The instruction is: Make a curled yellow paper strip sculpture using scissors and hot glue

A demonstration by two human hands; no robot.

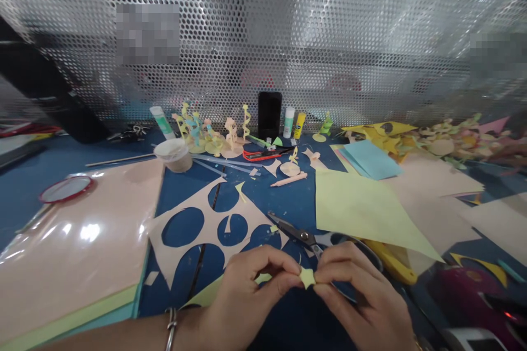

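Observation:
A small pale yellow paper star (307, 278) is pinched between my two hands, low in the middle of the view. My left hand (247, 296) grips its left edge between thumb and forefinger. On the other side, the thumb and fingertips of my right hand (360, 293) close on its right edge. Scissors (294, 230) lie just beyond, their handles partly hidden behind my right hand. A pale pink sheet with round cut-outs (239, 211) lies past my left hand. Under my left wrist is a strip of yellow-green paper (206, 296).
Paper spiral figures (230, 134), a white tub (173, 154), glue sticks (289, 122) and a black phone (269, 115) stand along the perforated metal wall. Stacked pink sheets (86, 247) lie at left, a yellow-green sheet (362, 203) and blue paper (370, 159) at right.

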